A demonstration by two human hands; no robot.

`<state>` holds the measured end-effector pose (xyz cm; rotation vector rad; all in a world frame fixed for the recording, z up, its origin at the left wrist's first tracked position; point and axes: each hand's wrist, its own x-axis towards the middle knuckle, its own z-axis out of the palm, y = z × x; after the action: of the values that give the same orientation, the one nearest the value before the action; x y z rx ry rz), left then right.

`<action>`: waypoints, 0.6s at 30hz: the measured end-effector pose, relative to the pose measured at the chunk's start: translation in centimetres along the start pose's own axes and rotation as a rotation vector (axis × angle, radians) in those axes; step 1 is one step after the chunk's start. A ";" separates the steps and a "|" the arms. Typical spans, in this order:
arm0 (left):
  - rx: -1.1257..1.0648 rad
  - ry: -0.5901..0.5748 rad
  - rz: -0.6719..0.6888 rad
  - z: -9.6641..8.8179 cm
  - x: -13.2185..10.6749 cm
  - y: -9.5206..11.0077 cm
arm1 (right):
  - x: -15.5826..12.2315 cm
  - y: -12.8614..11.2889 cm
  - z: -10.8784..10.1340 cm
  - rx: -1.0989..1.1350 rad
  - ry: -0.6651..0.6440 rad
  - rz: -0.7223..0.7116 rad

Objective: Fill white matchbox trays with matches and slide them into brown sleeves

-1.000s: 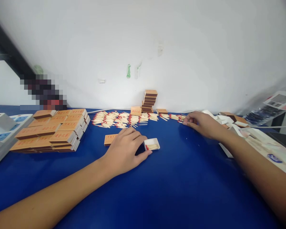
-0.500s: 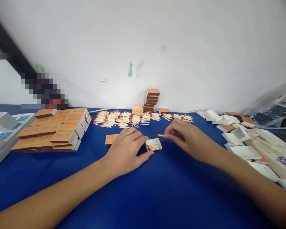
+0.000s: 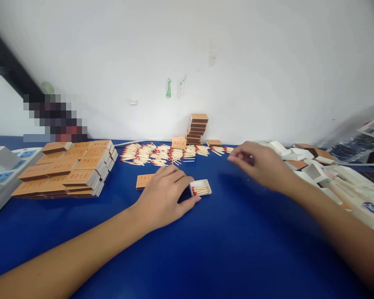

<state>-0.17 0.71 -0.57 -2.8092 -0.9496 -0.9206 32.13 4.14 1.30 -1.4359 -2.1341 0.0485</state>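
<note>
My left hand (image 3: 167, 195) rests on the table with thumb and fingers around the left end of a small white matchbox tray (image 3: 205, 183). Several red-headed matches (image 3: 201, 190) lie side by side in the tray. An orange matchbox (image 3: 143, 181) sits left of this hand, partly covered by it. My right hand (image 3: 257, 164) is raised at the right end of a row of loose matches (image 3: 160, 154), with thumb and forefinger pinched together. Whether anything is between those fingertips is hidden.
A block of stacked matchboxes (image 3: 71, 166) stands at left beside a grey-and-blue power strip (image 3: 15, 174). Against the white wall (image 3: 252, 74) rises a leaning matchbox stack (image 3: 198, 126). Empty white trays (image 3: 313, 172) and a plastic packet (image 3: 355, 199) lie at right.
My right hand has moved away from the tray, up and right to the loose matches. The match seen in its fingers before no longer shows there. My left hand has stayed in place.
</note>
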 end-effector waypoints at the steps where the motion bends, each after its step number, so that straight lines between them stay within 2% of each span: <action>1: -0.001 0.002 0.002 0.0 0.0 0.0 | 0.3 2.0 -0.6 -0.052 0.010 0.048; 4: 0.002 0.001 0.005 0.0 0.0 -0.1 | 0.8 6.8 -2.0 -0.083 -0.073 0.136; 6: 0.004 0.004 0.011 0.0 0.0 -0.1 | 0.7 8.3 -2.3 -0.034 -0.133 0.140; 18: -0.006 -0.009 0.007 0.0 -0.1 -0.1 | 0.7 8.3 -1.5 0.005 -0.189 0.170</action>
<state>-0.29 0.76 -0.58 -2.8220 -0.9395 -0.9127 39.64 7.92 0.10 -1.6650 -2.1511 0.2629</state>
